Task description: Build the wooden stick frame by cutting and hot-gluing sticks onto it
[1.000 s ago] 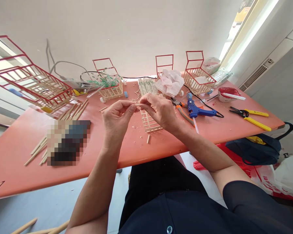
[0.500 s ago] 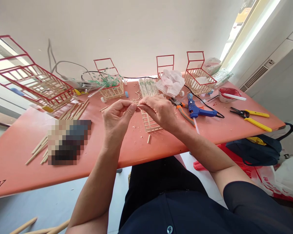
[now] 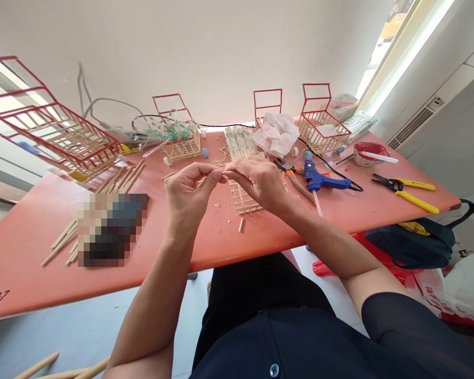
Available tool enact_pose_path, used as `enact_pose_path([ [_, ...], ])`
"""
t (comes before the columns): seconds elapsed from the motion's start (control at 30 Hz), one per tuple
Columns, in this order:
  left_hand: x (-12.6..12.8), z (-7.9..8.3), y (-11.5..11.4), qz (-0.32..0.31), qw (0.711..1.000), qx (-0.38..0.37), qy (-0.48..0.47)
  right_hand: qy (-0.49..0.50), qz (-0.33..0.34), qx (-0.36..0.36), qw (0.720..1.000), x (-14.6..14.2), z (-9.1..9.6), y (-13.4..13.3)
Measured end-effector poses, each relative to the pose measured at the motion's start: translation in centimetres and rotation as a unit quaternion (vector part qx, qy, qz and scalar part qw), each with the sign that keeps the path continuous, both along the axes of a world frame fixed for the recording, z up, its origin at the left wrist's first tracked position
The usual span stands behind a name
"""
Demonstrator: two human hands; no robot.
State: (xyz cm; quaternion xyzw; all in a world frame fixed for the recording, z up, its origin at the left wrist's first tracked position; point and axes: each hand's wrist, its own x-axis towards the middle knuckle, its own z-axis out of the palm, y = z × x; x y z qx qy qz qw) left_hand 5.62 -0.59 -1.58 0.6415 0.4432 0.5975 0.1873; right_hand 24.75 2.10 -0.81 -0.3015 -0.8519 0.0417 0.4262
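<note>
My left hand point(image 3: 189, 192) and my right hand point(image 3: 256, 181) meet fingertip to fingertip above the middle of the table. Both are closed in a pinch on a small wooden stick point(image 3: 224, 172), of which only a pale bit shows between the fingers. Under my right hand lies a wooden stick lattice point(image 3: 243, 200), partly covered by it. A short loose stick point(image 3: 241, 225) rests just in front of the lattice. Wood crumbs are scattered around it. Behind my hands is a bundle of clear-wrapped sticks point(image 3: 237, 139) with green print.
Red-edged miniature stick carts stand at the back, one large cart point(image 3: 63, 126) at left. On the right are orange-handled pliers point(image 3: 300, 184), a blue glue gun point(image 3: 319, 179), a red-stained bowl point(image 3: 369, 155) and yellow-handled wire strippers point(image 3: 411, 189). Loose sticks point(image 3: 63, 239) and a blurred-out dark object point(image 3: 114, 229) lie left.
Both hands keep nearly the same place and pinch. The fingertips have shifted very slightly, and less of the pale stick shows between them.
</note>
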Motion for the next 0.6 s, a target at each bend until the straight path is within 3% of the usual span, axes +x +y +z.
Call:
enact_pose_path([
  [0.17,0.5,0.6,-0.6,0.004,1.000,0.016,0.009,0.012,0.004,0.018,1.000,0.0,-0.1,0.1],
  [0.3,0.9,0.6,-0.9,0.064,0.991,0.095,0.063,0.010,-0.017,0.019,1.000,0.0,-0.1,0.3],
  [0.43,0.9,0.1,-0.5,0.112,0.964,0.192,0.149,0.000,-0.031,0.011,0.999,0.0,0.1,0.2],
  [0.6,0.7,-0.4,-0.1,0.123,0.952,0.218,0.176,-0.015,-0.048,0.002,0.999,-0.1,-0.1,0.1],
])
